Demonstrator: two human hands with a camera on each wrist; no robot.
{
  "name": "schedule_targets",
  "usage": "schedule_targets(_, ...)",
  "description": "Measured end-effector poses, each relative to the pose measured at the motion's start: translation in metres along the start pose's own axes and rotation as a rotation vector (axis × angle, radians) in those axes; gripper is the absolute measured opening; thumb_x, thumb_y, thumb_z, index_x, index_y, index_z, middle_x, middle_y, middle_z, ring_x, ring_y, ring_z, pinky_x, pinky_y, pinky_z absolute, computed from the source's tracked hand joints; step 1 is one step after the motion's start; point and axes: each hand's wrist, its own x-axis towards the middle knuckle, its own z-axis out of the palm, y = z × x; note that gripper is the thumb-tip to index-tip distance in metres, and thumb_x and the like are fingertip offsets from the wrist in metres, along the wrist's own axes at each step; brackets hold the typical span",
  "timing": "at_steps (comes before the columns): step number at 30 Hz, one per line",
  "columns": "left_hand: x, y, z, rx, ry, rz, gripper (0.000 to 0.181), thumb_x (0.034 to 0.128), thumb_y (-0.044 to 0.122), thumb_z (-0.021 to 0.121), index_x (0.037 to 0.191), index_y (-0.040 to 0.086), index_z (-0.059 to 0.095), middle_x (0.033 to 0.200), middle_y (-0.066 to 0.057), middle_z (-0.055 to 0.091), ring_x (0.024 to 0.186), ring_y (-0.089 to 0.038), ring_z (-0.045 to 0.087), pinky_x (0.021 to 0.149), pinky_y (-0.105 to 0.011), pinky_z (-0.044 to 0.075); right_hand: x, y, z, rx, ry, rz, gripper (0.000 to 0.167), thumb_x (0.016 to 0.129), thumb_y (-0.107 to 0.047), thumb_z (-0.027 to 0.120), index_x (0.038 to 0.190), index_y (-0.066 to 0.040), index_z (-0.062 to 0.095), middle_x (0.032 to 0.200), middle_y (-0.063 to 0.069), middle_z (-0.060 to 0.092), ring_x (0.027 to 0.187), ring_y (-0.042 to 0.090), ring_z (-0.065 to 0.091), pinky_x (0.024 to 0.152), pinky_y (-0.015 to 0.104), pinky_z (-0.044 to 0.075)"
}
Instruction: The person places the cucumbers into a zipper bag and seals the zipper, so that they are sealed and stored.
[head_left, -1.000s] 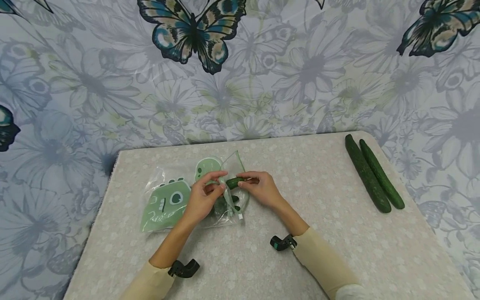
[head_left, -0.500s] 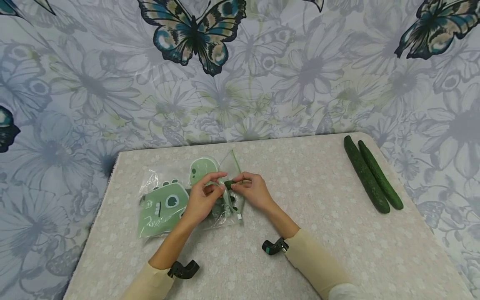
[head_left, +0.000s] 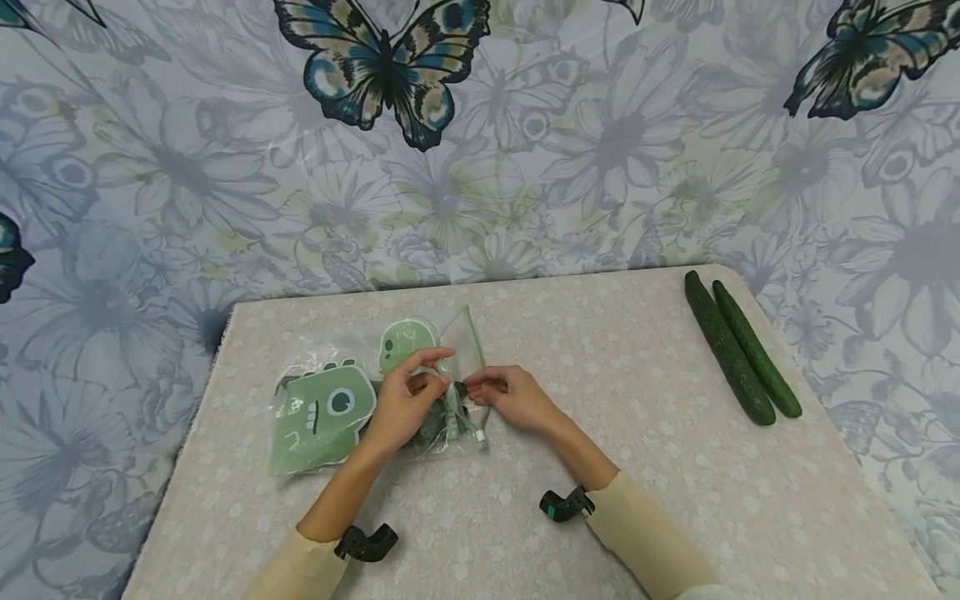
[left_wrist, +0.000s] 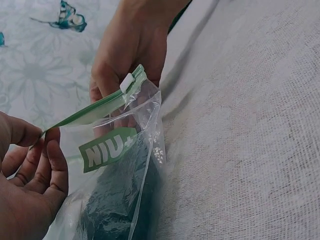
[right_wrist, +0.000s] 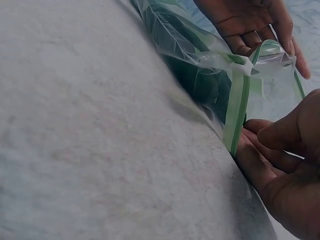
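Note:
A clear zip bag (head_left: 307, 354) printed with green cartoon creatures lies on the table, dark green contents inside. My left hand (head_left: 405, 407) pinches the green edge of its mouth between thumb and fingers; the left wrist view shows this edge lifted and the white slider (left_wrist: 127, 83) at the far corner. At the opening is my right hand (head_left: 517, 402), fingers reaching forward at the small dark end of a cucumber (head_left: 460, 388). Most of that cucumber is hidden inside the bag. In the right wrist view, the right fingertips (right_wrist: 254, 125) are beside the green zip strip.
Two cucumbers (head_left: 727, 346) lie side by side near the table's right edge. A pale patterned cloth covers the table (head_left: 600, 333). Behind its far edge hangs a floral fabric with butterflies (head_left: 622, 158). Black cameras are strapped at both wrists.
The cucumber has slid left into the bag until only its end shows. My right hand first followed it left, then shifted slightly back and nearer me. My left hand has stayed at the bag's edge.

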Motion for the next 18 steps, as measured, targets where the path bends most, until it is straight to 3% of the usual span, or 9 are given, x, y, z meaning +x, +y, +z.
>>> schedule_targets(5, -0.003, 0.0, -0.001, 0.008, -0.011, -0.008, 0.037, 0.1064, 0.011, 0.067, 0.144, 0.008, 0.066, 0.119, -0.014, 0.055, 0.084, -0.015, 0.069, 0.08, -0.031, 0.063, -0.006, 0.0, -0.001, 0.022, -0.041, -0.012, 0.034, 0.11, -0.008, 0.052, 0.139, -0.006, 0.07, 0.132, 0.015, 0.076, 0.12, 0.027, 0.076, 0.104, 0.035, 0.061)
schedule_targets(10, -0.004, 0.0, -0.001, 0.008, -0.01, -0.018, 0.037, 0.1061, 0.01, 0.067, 0.143, 0.014, 0.067, 0.124, -0.021, 0.055, 0.083, -0.013, 0.068, 0.08, -0.034, 0.063, -0.012, 0.0, -0.009, 0.077, -0.025, -0.025, 0.034, 0.111, -0.011, 0.055, 0.141, -0.001, 0.066, 0.136, 0.02, 0.073, 0.123, 0.032, 0.074, 0.105, 0.033, 0.061)
schedule_targets(18, -0.006, -0.002, -0.003, 0.003, 0.0, -0.02, 0.036, 0.1056, 0.009, 0.068, 0.141, 0.018, 0.069, 0.127, -0.026, 0.054, 0.084, -0.009, 0.066, 0.081, -0.034, 0.063, -0.034, 0.006, -0.049, 0.065, 0.048, -0.062, 0.033, 0.111, -0.015, 0.061, 0.138, 0.002, 0.068, 0.134, 0.025, 0.072, 0.117, 0.039, 0.075, 0.097, 0.026, 0.062)
